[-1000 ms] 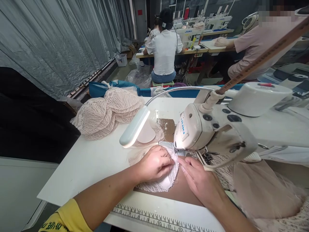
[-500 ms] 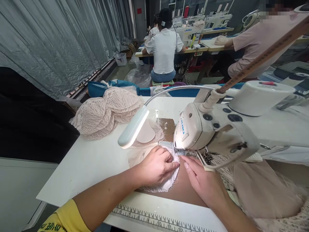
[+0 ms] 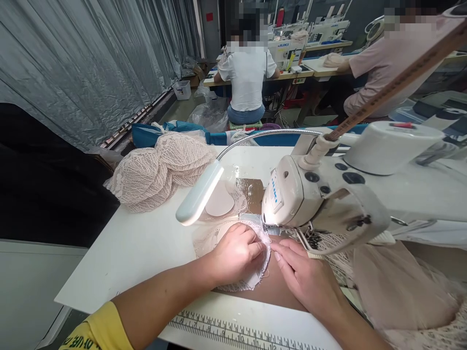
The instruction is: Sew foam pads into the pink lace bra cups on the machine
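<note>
Under the sewing machine's head (image 3: 288, 194) lies a pale lace bra cup (image 3: 260, 277) with a rough, stitched edge and loose threads. My left hand (image 3: 237, 253) is closed on top of it, thumb and fingers gripping the fabric near its right edge. My right hand (image 3: 310, 274) reaches in from the right, fingers stretched out, with a fingertip touching the cup's edge just in front of the needle area. The presser foot and needle are mostly hidden by the machine head. Behind my left hand rests another lace piece with a smooth beige cup pad (image 3: 220, 201).
A stack of lace cups (image 3: 146, 177) sits at the table's back left. A lamp (image 3: 200, 194) on a bent metal neck hangs over the work. A ruler strip (image 3: 233, 335) runs along the front edge. Beige mesh and lace (image 3: 401, 287) lie at right. Two people sit at machines beyond.
My right fingertips have moved slightly left and toward me, onto the cup's edge. My left thumb has drawn back a little from that edge.
</note>
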A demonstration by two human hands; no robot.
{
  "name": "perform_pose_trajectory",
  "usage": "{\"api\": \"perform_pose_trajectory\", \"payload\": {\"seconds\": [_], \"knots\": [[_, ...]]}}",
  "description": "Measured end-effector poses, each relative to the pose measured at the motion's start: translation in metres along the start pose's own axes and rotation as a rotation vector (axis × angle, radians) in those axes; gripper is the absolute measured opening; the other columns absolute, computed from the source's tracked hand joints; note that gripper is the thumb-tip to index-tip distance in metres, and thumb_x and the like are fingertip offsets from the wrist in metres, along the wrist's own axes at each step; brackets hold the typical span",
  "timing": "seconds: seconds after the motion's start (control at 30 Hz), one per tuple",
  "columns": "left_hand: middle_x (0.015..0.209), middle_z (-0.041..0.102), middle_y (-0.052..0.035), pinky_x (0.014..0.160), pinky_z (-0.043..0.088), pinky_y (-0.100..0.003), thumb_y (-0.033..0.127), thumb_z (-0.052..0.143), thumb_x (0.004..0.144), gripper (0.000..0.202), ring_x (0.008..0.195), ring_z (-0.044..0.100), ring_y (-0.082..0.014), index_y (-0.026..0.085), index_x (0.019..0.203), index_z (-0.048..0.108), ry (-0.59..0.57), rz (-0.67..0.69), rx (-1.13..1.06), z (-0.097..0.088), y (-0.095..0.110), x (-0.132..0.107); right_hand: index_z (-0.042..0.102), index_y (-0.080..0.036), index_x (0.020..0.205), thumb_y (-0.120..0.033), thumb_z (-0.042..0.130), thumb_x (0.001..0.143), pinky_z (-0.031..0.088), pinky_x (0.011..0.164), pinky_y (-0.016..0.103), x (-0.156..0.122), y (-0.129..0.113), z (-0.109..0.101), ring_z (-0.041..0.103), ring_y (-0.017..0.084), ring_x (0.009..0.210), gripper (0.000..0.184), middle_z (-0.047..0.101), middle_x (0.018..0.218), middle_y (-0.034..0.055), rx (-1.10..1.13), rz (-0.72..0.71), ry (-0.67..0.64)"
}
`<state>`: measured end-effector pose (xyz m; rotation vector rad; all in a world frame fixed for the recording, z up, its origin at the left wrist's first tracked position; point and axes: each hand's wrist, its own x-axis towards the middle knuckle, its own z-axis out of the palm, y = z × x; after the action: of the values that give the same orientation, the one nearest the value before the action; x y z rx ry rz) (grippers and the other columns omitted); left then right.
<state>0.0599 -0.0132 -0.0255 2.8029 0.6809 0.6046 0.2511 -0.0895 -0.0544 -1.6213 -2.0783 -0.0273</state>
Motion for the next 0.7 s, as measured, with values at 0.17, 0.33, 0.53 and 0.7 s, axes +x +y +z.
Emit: {"api": "perform_pose_trajectory", "payload": {"seconds": [0.17,0.33,0.53,0.7], "knots": [[0.069,0.057,-0.0049,0.064,0.038,-0.030,0.022,0.050,0.091,0.024,0.070,0.049,-0.0173,0.015,0.073,0.064,0.032,-0.010,0.054,0.009,0.000,0.002,0.069,-0.024,0.111,-0.023,0.040,0.093,0.054,0.066,0.033,-0.001,-0.002,-0.002,0.068,0.022,0.081,0.035,0.069,0.109,0.0093,0.025,0.001,-0.041],[0.065,0.058,-0.0045,0.063,0.038,-0.030,0.022,0.049,0.090,0.025,0.068,0.052,-0.0171,0.015,0.070,0.063,0.044,-0.023,-0.010,0.009,-0.003,0.004,0.072,-0.024,0.107,-0.027,0.041,0.093,0.052,0.060,0.031,-0.002,-0.002,-0.003,0.066,0.020,0.075,0.033,0.071,0.103,0.0089,0.078,0.020,-0.061],[0.065,0.063,-0.0038,0.068,0.042,-0.029,0.022,0.053,0.085,0.019,0.069,0.055,-0.0162,0.015,0.072,0.065,0.057,-0.086,-0.228,0.006,-0.006,0.005,0.071,-0.024,0.100,-0.024,0.043,0.093,0.046,0.059,0.028,0.000,-0.003,-0.006,0.061,0.017,0.072,0.028,0.070,0.088,0.0047,0.140,-0.034,-0.099],[0.061,0.059,-0.0022,0.066,0.041,-0.028,0.022,0.052,0.085,0.025,0.063,0.052,-0.0143,0.015,0.063,0.059,0.067,-0.125,-0.277,0.005,-0.005,0.007,0.068,-0.023,0.094,-0.024,0.043,0.094,0.041,0.060,0.029,0.003,-0.007,-0.012,0.054,0.019,0.075,0.025,0.063,0.081,0.0045,0.190,-0.028,-0.172]]}}
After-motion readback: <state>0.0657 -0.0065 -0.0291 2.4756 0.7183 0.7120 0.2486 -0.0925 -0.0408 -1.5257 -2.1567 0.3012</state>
